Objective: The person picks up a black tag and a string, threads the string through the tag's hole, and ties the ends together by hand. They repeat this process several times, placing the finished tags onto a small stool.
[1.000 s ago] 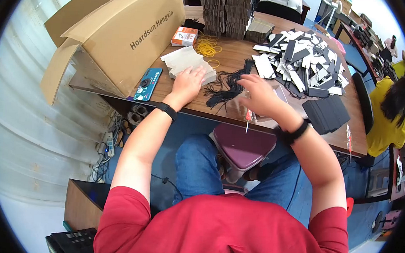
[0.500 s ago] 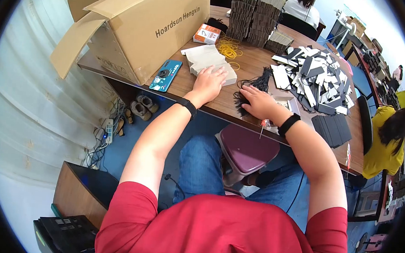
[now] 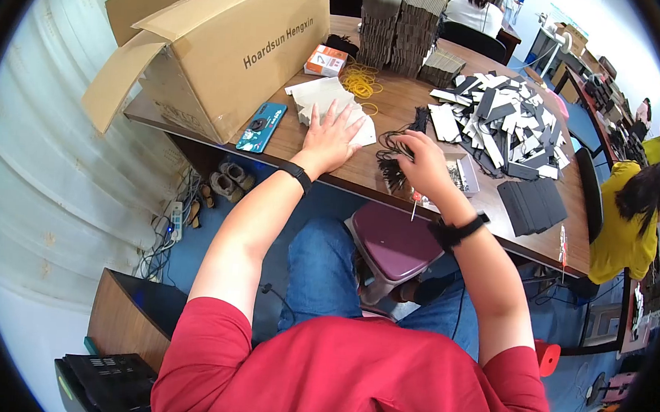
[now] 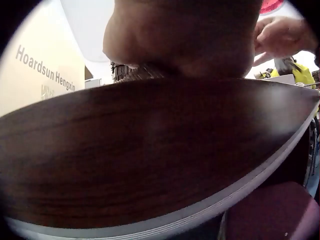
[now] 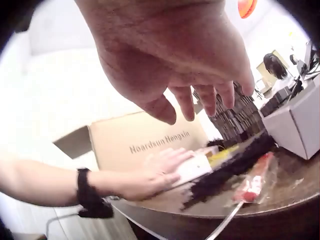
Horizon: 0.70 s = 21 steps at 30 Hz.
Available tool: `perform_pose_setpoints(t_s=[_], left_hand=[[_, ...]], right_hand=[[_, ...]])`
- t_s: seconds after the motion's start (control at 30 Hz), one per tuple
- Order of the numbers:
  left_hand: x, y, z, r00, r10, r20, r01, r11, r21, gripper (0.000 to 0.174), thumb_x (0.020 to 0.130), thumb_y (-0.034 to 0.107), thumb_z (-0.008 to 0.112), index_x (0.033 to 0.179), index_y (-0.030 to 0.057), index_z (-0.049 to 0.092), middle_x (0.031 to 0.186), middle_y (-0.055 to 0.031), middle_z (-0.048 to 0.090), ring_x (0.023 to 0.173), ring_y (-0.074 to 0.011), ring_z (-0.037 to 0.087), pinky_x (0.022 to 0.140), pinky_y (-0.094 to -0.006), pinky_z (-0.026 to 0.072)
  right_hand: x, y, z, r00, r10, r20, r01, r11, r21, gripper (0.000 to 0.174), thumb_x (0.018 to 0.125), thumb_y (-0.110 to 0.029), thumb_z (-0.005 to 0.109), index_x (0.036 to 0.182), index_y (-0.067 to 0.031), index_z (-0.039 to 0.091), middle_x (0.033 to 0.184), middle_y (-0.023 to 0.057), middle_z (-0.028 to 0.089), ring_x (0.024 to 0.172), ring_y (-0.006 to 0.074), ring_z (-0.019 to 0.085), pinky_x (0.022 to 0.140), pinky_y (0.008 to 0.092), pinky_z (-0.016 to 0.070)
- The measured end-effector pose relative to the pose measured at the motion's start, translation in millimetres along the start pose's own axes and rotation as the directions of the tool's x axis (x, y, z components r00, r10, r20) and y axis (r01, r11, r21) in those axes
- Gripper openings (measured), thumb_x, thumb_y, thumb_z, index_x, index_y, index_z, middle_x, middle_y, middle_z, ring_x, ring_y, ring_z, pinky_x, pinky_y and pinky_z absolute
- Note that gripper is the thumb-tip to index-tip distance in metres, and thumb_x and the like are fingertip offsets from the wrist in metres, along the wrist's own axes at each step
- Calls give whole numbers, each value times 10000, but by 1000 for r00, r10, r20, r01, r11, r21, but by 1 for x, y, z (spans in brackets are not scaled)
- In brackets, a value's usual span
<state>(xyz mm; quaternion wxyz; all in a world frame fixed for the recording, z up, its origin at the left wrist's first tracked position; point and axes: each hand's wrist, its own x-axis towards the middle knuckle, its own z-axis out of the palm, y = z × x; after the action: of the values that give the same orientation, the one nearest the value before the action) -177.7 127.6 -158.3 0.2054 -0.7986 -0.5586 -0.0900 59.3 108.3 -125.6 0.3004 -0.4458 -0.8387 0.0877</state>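
Observation:
In the head view my left hand (image 3: 332, 142) rests with spread fingers on a fanned stack of pale cards (image 3: 306, 99) at the near side of the table. Beside it lies a bundle of black cords (image 3: 392, 176). My right hand (image 3: 425, 166) is over these cords, its fingertips overlapping them in the head view. From the right wrist, its fingers (image 5: 207, 102) hang relaxed and apart above the dark cords (image 5: 225, 172), with nothing seen between them. Below this hand, a red-handled tool (image 5: 257, 180) with a thin metal shaft lies in clear plastic and sticks out past the table edge.
A large cardboard box (image 3: 248, 65) stands at the left, with a teal packet (image 3: 261, 128) before it. Yellow rubber bands (image 3: 360, 80), tall grey stacks (image 3: 398, 25) and a heap of black and white strips (image 3: 501, 122) lie behind. An open small box (image 3: 464, 173) and black cards (image 3: 532, 207) are at the right.
The right hand moved left onto the black cords, then rose a little above them. The left hand stays on the pale cards, its fingers now more spread. The head view shifted.

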Motion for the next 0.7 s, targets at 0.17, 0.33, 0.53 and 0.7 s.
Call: perform_pose_setpoints(t_s=[0.17, 0.33, 0.53, 0.7], left_hand=[[-4, 0, 1, 980, 2, -201, -38, 984, -176, 639, 760, 404, 675, 1276, 120, 427, 1368, -154, 338, 1331, -338, 235, 1053, -626, 148], [0, 0, 9, 976, -82, -204, 12, 947, -320, 398, 651, 236, 774, 926, 88, 527, 1011, -126, 509, 1025, -331, 462, 906, -460, 373], [9, 3, 9, 965, -253, -68, 200, 880, -431, 234, 662, 191, 754, 799, 93, 593, 974, -124, 568, 984, -333, 504, 861, -428, 422], [20, -7, 3, 951, -280, 130, 308, 822, -479, 213, 649, 227, 780, 717, 87, 635, 949, -105, 621, 989, -325, 516, 858, -416, 433]], right_hand=[[-68, -23, -72, 982, 26, -188, 8, 984, 177, 284, 772, -43, 615, 1056, -25, 606, 1172, 165, 579, 1140, 337, 515, 974, 385, 392], [-114, -4, -97, 975, 199, -101, -165, 947, 275, 271, 778, -34, 608, 1049, -18, 603, 1131, 162, 590, 1109, 317, 534, 964, 370, 399], [-113, -9, -155, 992, 108, 71, -118, 979, 165, 261, 804, -70, 613, 1063, -36, 618, 1098, 142, 621, 1078, 279, 567, 946, 349, 414], [-130, 6, -150, 892, 105, 440, -207, 960, 190, 252, 815, -155, 612, 1031, -28, 643, 954, 168, 659, 914, 292, 634, 824, 364, 486]])
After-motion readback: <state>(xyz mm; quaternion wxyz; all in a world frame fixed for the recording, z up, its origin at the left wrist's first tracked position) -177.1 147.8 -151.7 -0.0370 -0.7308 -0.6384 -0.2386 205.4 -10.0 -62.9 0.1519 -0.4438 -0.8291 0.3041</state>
